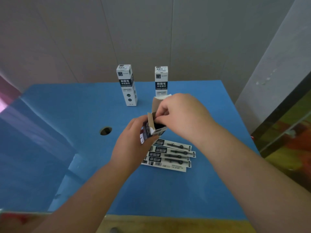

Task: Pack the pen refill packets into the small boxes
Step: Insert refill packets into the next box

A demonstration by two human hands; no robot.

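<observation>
My left hand [130, 142] grips a small white and black box [151, 129] with its top flaps open, held above the blue table [84, 115]. My right hand [181, 115] is over the box's open mouth, its thumb and fingers pinching at the inner flap edge; whether a packet is between them is hidden. Dark contents show inside the box. Several pen refill packets [171, 154] lie fanned on the table just below my hands. Two closed boxes stand upright at the back, one to the left [127, 85] and one to the right [161, 80].
A round hole [106, 131] is cut in the table left of my hands. A grey wall rises behind the table. A dark framed panel [286, 132] stands at the right edge. The table's near edge meets a yellowish strip [168, 222].
</observation>
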